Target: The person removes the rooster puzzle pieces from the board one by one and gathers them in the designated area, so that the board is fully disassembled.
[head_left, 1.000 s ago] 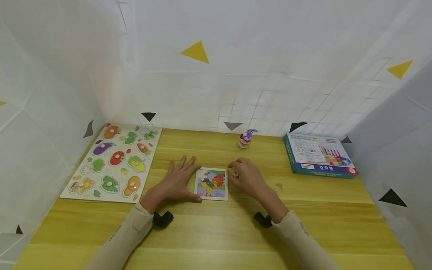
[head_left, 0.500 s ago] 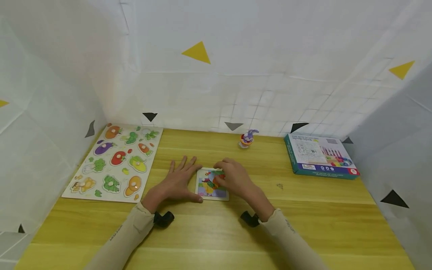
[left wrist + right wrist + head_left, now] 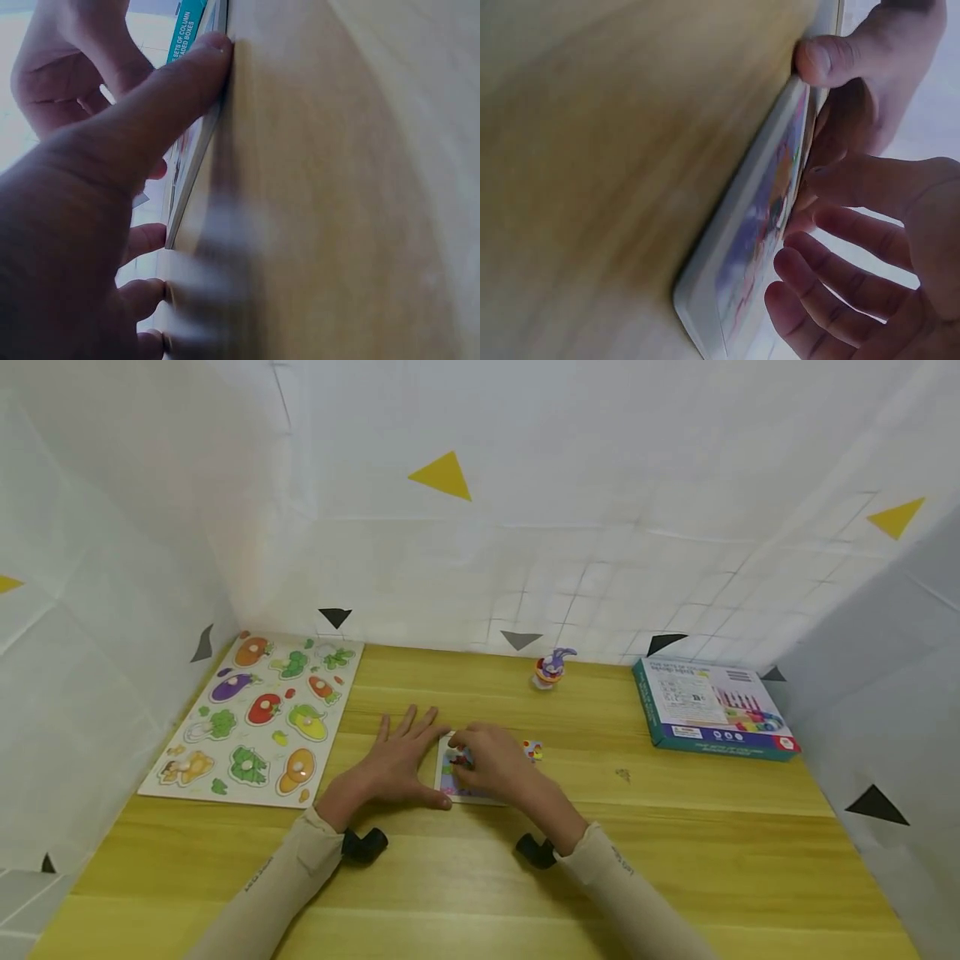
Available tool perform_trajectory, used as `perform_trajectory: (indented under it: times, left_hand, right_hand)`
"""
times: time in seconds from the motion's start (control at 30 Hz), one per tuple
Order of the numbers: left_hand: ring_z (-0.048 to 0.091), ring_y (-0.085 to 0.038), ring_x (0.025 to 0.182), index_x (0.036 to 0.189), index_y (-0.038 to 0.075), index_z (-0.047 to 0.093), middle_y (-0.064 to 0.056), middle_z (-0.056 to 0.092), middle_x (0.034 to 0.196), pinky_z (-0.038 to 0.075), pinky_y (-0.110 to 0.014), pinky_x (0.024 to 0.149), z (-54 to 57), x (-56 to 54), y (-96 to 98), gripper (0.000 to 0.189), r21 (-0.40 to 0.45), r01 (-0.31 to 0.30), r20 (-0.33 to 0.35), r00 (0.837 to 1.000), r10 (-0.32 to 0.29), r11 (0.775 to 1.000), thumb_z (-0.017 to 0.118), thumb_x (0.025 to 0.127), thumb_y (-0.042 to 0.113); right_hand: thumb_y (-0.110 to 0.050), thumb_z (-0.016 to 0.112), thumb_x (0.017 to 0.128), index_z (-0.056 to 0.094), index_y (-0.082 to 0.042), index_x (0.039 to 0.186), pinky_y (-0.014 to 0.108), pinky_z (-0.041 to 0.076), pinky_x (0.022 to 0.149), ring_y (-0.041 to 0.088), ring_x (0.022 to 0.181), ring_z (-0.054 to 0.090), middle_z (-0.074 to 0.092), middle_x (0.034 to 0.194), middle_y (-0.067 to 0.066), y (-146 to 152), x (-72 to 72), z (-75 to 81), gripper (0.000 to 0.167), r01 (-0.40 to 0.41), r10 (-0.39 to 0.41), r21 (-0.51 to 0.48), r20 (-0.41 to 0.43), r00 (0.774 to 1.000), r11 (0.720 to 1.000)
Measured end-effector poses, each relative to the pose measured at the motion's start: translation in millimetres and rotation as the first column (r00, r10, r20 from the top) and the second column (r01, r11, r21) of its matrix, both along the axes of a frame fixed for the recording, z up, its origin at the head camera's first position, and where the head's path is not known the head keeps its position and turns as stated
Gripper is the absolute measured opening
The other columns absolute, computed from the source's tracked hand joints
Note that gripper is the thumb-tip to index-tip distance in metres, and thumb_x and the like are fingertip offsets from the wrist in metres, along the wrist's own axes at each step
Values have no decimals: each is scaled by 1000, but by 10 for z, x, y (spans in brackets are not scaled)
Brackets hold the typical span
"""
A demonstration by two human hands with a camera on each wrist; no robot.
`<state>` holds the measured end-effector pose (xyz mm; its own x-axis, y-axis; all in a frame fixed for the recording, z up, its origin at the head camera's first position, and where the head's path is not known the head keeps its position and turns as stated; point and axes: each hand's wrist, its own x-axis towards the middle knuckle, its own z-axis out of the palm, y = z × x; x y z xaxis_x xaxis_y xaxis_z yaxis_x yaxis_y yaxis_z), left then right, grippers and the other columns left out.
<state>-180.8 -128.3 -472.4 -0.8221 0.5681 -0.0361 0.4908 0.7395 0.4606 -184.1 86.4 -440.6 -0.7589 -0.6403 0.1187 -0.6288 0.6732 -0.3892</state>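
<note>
A small square picture puzzle (image 3: 442, 781) in a pale frame lies flat on the wooden table. My left hand (image 3: 393, 764) is spread along its left side; in the left wrist view the thumb (image 3: 187, 71) is against the frame's edge. Over the puzzle, my right hand (image 3: 491, 764) has its thumb and fingertips down at the picture and hides much of it. The right wrist view shows the right fingers (image 3: 840, 277) loosely bent, apart from the thumb, with no piece visible between them. A colourful puzzle piece (image 3: 533, 750) lies just right of the frame.
A vegetable peg board (image 3: 258, 718) lies at the left. Behind the puzzle stands a small purple rabbit figure (image 3: 551, 669). A teal-edged flat box (image 3: 712, 706) is at the back right. White sheeting (image 3: 420, 577) walls the table's back and sides.
My right hand has moved left from beside the puzzle to above it. The colourful piece right of the frame shows more fully now. My left hand has stayed in place.
</note>
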Motion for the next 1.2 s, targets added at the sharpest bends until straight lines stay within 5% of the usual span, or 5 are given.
perform_trajectory:
  times: [0.37,1.2]
  left_hand:
    - [-3,-40,151,158,17,31,-14,8,166,-6,-69,111,-2,-1,18,114,4,-5,2,1000,5,1000,77,69,72]
    - [-4,-39,151,158,17,31,-12,7,167,-7,-68,112,1,-2,0,114,1,-8,10,1000,8,1000,76,70,73]
  right_hand:
    - [-12,77,84,74,-7,108,36,55,74,19,86,63,69,97,4,-50,33,-66,25,-8,9,18,-63,998,1000]
    - [-9,82,80,73,-9,110,28,46,63,13,76,52,61,91,2,-70,80,-72,31,26,-26,-5,-49,998,1000]
